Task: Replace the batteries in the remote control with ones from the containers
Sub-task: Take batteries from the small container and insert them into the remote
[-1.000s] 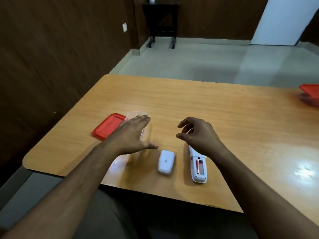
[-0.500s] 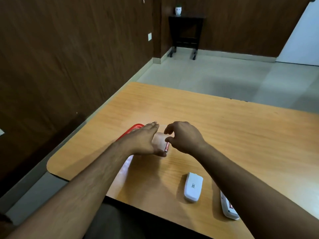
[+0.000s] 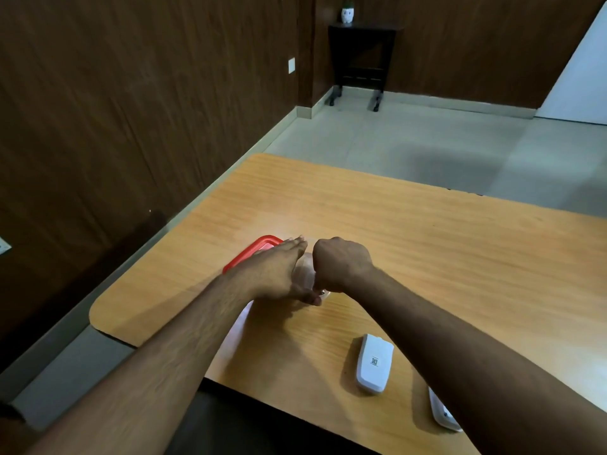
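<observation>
A clear plastic container (image 3: pixel 303 274) stands on the wooden table (image 3: pixel 460 257), mostly hidden between my hands. My left hand (image 3: pixel 276 274) rests flat against its left side, fingers straight, thumb reaching across its near side. My right hand (image 3: pixel 340 264) is curled into a fist over the container's right part, fingers pointing down. A small end of a battery (image 3: pixel 323 292) shows under the fist. The white remote control (image 3: pixel 441 412) lies at the near right, largely hidden by my right forearm. Its white battery cover (image 3: pixel 375 362) lies face down beside it.
The container's red lid (image 3: pixel 253 251) lies on the table just left of it, partly under my left hand. The table's rounded left corner and near edge are close to my arms. A dark side table (image 3: pixel 361 57) stands against the far wall.
My view has swung left and forward. My right hand left the remote, picked up a red battery and moved over the container, now curled tighter. My left hand stays against the container.
</observation>
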